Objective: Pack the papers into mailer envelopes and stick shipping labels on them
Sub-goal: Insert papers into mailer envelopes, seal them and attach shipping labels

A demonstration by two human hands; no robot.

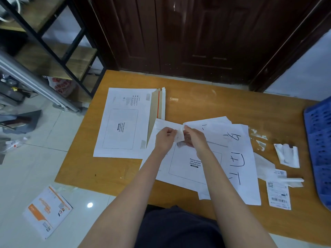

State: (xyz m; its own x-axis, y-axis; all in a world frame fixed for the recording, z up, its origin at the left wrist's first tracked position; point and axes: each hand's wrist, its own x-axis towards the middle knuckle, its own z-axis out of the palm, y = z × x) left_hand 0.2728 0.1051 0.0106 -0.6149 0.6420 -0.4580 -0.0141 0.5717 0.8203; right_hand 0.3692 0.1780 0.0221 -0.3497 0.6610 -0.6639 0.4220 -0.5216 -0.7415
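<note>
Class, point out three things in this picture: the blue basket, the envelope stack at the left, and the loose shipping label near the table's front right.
blue basket (pixel 319 140): head view, perforated side wall.
envelope stack (pixel 121 122): head view, top envelope's printed face.
shipping label (pixel 278 194): head view, label's printed middle.

Two bare forearms are seen, no sleeves reaching the wrists, no rings or watch visible on left hand (pixel 163 138) or right hand (pixel 195 138); dark navy clothing is worn below.
</note>
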